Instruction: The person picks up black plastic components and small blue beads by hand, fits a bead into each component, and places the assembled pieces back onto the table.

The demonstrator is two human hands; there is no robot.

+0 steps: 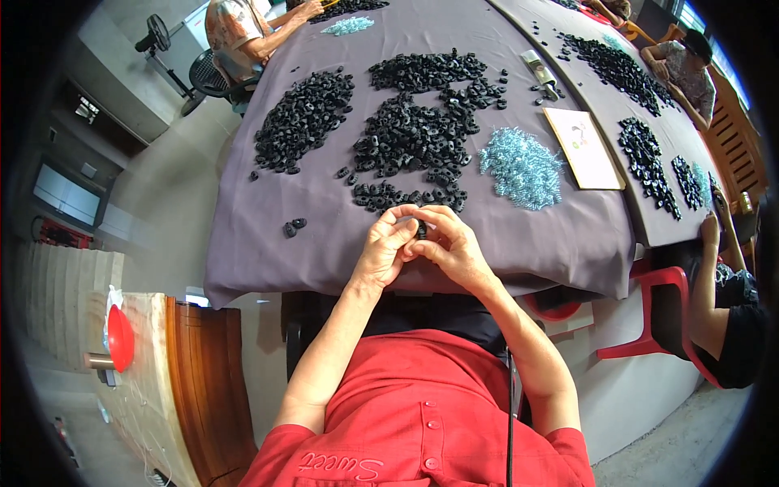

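Observation:
My left hand (385,246) and my right hand (448,246) meet at the near edge of the cloth-covered table. Between their fingertips they pinch a small black plastic piece (421,230), which looks like a cord lock part. Both thumbs press close to it, and the fingers cover much of it. Just beyond my hands lies a row of like black pieces (398,197), with a larger heap (410,134) behind. A pile of small pale-blue coil springs (523,169) sits to the right.
Another black heap (304,122) lies at left, with a few loose pieces (294,226) nearer me. A flat board (584,148) and a tube (540,71) lie at right. People sit around the tables, one on a red chair (649,312). A wooden cabinet (207,381) stands at lower left.

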